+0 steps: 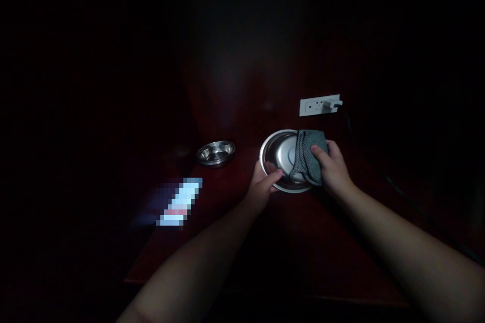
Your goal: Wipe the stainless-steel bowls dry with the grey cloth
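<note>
Over a dark-red table (288,252), a round, shiny steel bowl (284,149) is held tilted — the left hand (262,184) pinches its rim, the right hand (336,166) grips a folded grey-green cloth (308,154) against its right side.

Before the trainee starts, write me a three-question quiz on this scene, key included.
1. Which of the person's hands holds the gray-green cloth that overlaps the metal bowl?
2. True or false: neither hand touches that bowl.
3. Choose one. What sits in the white wall socket? A) a light bulb; B) a plug; C) a hook.

Key:
1. The right hand.
2. False: the left hand grips its rim, thumb reaching over the inside.
3. B.
</note>
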Motion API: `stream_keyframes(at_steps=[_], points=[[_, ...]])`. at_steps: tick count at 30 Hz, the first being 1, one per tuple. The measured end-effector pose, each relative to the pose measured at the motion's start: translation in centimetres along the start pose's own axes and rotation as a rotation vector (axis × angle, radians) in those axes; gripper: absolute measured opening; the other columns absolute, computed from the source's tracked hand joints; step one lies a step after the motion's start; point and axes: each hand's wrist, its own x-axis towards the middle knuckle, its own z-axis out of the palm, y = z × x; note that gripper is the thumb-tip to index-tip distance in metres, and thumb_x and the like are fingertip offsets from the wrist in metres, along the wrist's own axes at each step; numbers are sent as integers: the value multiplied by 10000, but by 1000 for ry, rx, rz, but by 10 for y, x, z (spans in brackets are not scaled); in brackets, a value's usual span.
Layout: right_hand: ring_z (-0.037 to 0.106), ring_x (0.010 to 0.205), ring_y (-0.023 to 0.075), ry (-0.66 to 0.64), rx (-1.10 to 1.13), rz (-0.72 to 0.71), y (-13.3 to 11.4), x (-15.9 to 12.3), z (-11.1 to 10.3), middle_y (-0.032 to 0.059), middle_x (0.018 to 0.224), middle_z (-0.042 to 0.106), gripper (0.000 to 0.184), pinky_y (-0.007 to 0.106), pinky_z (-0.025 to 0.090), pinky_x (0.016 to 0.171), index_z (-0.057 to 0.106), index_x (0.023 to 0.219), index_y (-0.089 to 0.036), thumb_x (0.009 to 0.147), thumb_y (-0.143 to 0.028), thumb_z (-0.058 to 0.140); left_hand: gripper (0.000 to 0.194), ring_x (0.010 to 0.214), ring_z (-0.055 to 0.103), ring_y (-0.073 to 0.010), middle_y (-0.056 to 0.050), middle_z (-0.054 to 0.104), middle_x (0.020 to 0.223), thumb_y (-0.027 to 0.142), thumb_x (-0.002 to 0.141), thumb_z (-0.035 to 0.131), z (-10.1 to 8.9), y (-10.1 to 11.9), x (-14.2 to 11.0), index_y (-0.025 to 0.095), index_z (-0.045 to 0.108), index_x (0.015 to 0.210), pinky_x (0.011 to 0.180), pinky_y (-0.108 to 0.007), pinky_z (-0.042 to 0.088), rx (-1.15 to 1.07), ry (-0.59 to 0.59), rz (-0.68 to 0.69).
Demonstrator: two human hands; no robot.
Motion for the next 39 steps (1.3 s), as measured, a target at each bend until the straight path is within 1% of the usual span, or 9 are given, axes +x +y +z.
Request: stream_keyframes(at_steps=[3,6,11,15,22,26,30,33,39], points=[[568,793,198,-26,-41,40,2,-1,1,3,871,590,419,355,470,716,500,919,-243,673,-554,636,463,771,569,-146,-12,553,938,328,650,695,-4,-1,4,216,491,1049,602,-255,461,-11,16,17],[567,798,205,-40,-59,86,6,-2,2,8,877,589,432,362,471,718,497,929,-244,682,-578,615,433,704,544,-123,-4,550,888,321,658,687,-6,-1,7,211,496,1031,572,-235,428,-22,6,27],[564,841,217,-54,-90,34,6,-3,1,14,898,582,422,375,463,757,489,940,-244,699,-570,606,427,665,513,-106,9,543,844,307,674,673,-5,-1,9,222,511,1060,575,-229,401,-32,30,54],[564,850,224,-71,-108,1,6,-3,-1,20,911,581,426,393,457,776,486,956,-242,701,-559,612,413,682,524,-114,11,547,839,300,674,670,-6,-1,11,219,524,1052,611,-247,415,-40,60,47],[563,848,227,-92,-123,-6,9,-1,-3,18,904,580,424,405,459,785,491,952,-243,701,-562,612,419,731,554,-135,12,561,817,313,663,686,-10,-6,17,207,544,1042,714,-290,443,-27,71,62],[564,867,233,-94,-121,-30,11,0,-4,21,921,581,432,414,461,796,489,972,-247,702,-560,614,437,792,581,-160,-10,601,884,317,649,695,-11,-9,19,197,549,1043,761,-316,455,-30,78,89],[562,877,232,-95,-120,-49,11,1,-4,21,926,581,423,414,455,810,487,972,-250,704,-553,612,421,875,588,-178,-22,613,961,302,666,688,-11,-9,19,199,550,1050,810,-330,453,-24,68,132],[565,864,227,-96,-124,-39,10,0,-3,16,912,584,408,410,451,815,489,951,-250,704,-550,612,393,864,585,-179,-23,614,936,296,660,690,-10,-8,19,188,558,1014,797,-330,451,-28,76,124],[572,833,245,-99,-118,-3,14,0,-4,19,890,590,389,431,470,761,503,935,-274,693,-554,622,369,799,569,-167,-18,600,870,309,641,695,-9,-9,19,175,556,956,743,-318,443,-16,94,111]])
